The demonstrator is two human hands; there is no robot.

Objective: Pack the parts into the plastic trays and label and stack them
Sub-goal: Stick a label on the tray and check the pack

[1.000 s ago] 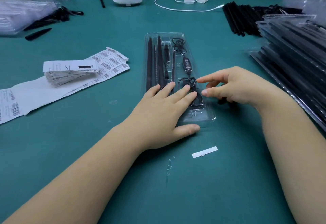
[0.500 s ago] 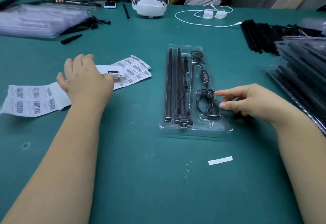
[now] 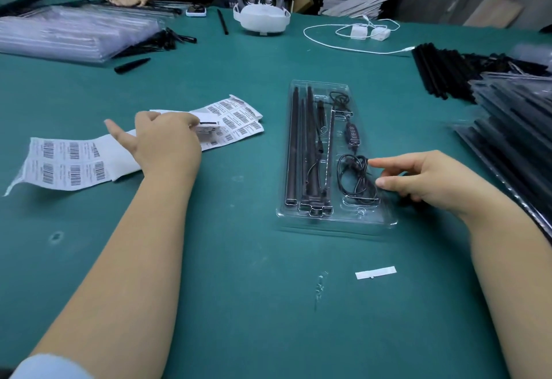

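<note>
The left hand (image 3: 165, 142) is laid over the barcode label sheets (image 3: 74, 160) on the green table (image 3: 239, 304); its fingers are curled onto a small stack of labels (image 3: 209, 130), and a pinch seems likely, though the fingertips are hidden behind the knuckles. The clear plastic tray (image 3: 334, 220) is set well to the right of those fingers, with black rods (image 3: 294, 145) and a coiled cable (image 3: 355, 178) held inside. The right hand (image 3: 424, 178) is placed at the tray's right edge, forefinger and thumb loosely extended and apart, their tips touching or just over the cable. Packed trays (image 3: 513, 127) are stacked beyond that hand.
</note>
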